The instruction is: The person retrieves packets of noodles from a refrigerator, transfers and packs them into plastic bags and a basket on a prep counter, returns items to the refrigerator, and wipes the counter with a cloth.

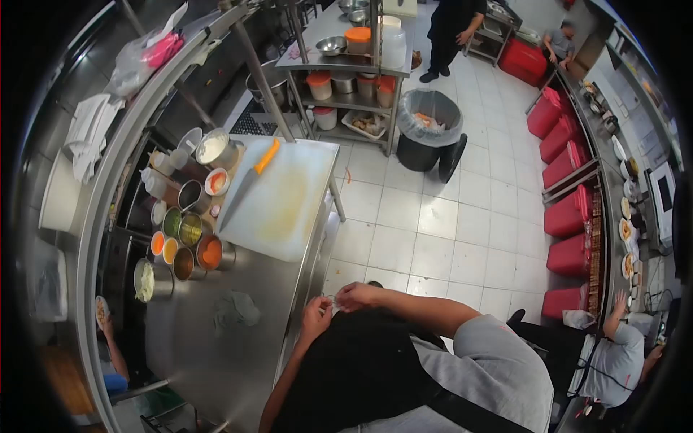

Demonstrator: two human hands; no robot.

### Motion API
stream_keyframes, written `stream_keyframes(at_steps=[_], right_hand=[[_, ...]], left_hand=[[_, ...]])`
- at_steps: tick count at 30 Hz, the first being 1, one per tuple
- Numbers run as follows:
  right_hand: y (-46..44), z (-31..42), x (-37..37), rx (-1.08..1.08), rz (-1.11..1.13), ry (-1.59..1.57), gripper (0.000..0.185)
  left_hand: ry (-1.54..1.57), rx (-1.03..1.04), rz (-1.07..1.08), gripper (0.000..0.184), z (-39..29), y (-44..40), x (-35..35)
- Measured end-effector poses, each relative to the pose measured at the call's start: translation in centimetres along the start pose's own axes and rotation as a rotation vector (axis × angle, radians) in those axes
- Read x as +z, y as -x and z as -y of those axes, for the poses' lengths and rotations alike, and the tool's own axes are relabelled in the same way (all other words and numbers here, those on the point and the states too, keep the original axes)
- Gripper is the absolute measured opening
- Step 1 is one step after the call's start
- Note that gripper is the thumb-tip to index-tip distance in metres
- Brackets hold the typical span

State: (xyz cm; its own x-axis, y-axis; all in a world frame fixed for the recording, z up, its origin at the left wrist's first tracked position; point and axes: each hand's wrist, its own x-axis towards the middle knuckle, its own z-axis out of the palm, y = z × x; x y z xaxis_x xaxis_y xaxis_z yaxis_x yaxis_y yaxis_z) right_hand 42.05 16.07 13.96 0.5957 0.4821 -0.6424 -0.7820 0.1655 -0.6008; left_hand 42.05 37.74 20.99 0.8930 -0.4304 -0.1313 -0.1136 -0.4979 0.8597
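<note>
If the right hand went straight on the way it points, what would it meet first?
Most likely the left hand, which sits very close to the right hand; whether they touch is unclear. Farther along that line is the steel table, its depth hard to judge.

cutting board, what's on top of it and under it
An orange-handled knife lies on the cutting board, whose surface shows a yellowish stain. Under it is the steel table; the tabletop it covers, and the patch beneath the knife, can't be seen.

Grey short-sleeved shirt (498, 353), black apron (339, 372), dark strap (469, 413) over shirt; bare forearms (426, 311), bare fingers (352, 294)
</note>
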Motion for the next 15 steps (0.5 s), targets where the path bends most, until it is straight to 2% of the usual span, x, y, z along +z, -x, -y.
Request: stream_keyframes(at_steps=[1,4,5,6,7,8,9,10,11,13,14,15], right_hand=[[1.1,0.4,-1.9,0.006,-0.041,-0.044,0.025],[1.3,4.9,-14.2,-0.170,-0.079,0.410,0.030],[2.4,8.6,-18.1,-0.164,-0.182,0.495,0.031],[2.4,11.2,-24.1,-0.530,-0.155,0.596,0.028],[2.7,15.0,-29.3,-0.912,-0.405,1.212,0.018],[6.0,19.6,-29.7,-0.700,-0.608,0.270,0.014],[6.9,23.5,-33.6,-0.838,-0.762,0.164,0.018],[9.8,27.0,-32.6,-0.725,-1.162,0.122,0.031],[7.5,26.7,-40.9,-0.727,-1.623,0.799,0.044],[11.0,28.1,-37.0,-0.546,-1.626,0.532,0.048],[8.5,25.8,-41.8,-0.530,-1.576,0.775,0.046],[7.6,23.9,-41.9,-0.536,-1.400,0.729,0.044]], left_hand=[[0.071,-0.015,-0.019,0.017,-0.8,-0.3,0.1],[0.116,-0.085,-0.109,0.018,-2.0,-1.2,-1.1],[0.121,-0.110,-0.136,0.017,-2.0,-1.3,-1.8],[0.141,-0.111,-0.155,0.015,-1.4,-1.4,-2.9],[0.148,-0.141,-0.174,0.015,-1.1,-1.5,-4.5],[0.155,-0.174,-0.192,0.016,-1.0,-1.4,-6.4],[0.081,-0.200,-0.224,0.017,-1.1,-1.2,-9.0],[0.005,-0.225,-0.255,0.019,-1.3,-0.9,-11.7],[0.011,-0.205,-0.352,0.018,-1.8,-0.1,-14.1],[0.009,-0.213,-0.530,0.019,-1.3,1.5,-19.0],[0.004,-0.243,-0.614,0.019,-0.3,2.4,-21.5],[-0.018,-0.228,-0.689,0.019,0.8,3.4,-23.8]])
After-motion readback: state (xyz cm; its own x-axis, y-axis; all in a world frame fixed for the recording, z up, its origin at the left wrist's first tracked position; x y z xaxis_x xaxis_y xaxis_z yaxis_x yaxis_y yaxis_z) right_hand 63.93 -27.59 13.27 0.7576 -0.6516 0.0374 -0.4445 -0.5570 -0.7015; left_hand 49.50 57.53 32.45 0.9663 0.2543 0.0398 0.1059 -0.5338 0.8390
